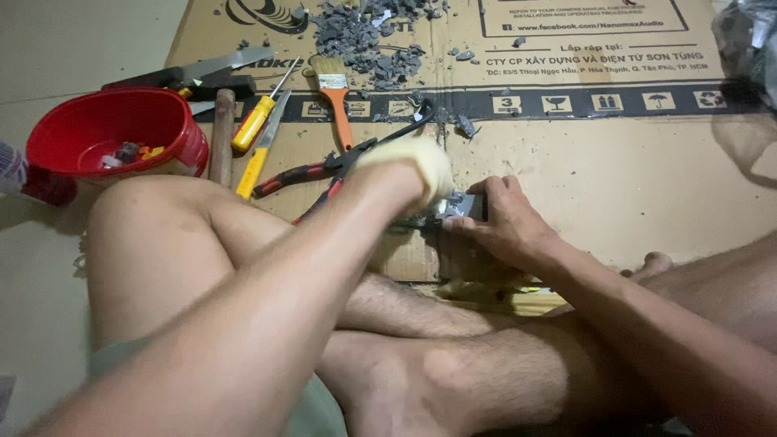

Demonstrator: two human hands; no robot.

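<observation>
On the floor beside the left edge of the flattened cardboard sheet (615,178) sits one red bowl (113,129), holding a few small bits you seem to have set apart. Just right of it, along the cardboard's upper left, your tools lie within arm's reach: one wooden handle (222,133), two yellow-handled screwdrivers (256,121), one paintbrush (335,93) with an orange handle, and one pair of red-and-black pliers (312,174). A long grey blade lies above the bowl. Beyond the brush, near the far edge, one heap of grey debris (368,36) is spread, probably swept clear of your working spot.

Your left hand (409,166) wears a pale glove and is blurred with motion; it looks closed in a fist, but you cannot tell what it grips, if anything. It is right against the small grey metal piece (461,206), which lies near the cardboard's near edge, just in front of your crossed legs. Your bare right hand (502,222) lies flat, fingers (477,190) curled over that piece and pressing it down, likely to steady it against the left hand's work. Only one such piece is visible, partly hidden by both hands. Further right the cardboard carries only scattered dust and crumbs.
</observation>
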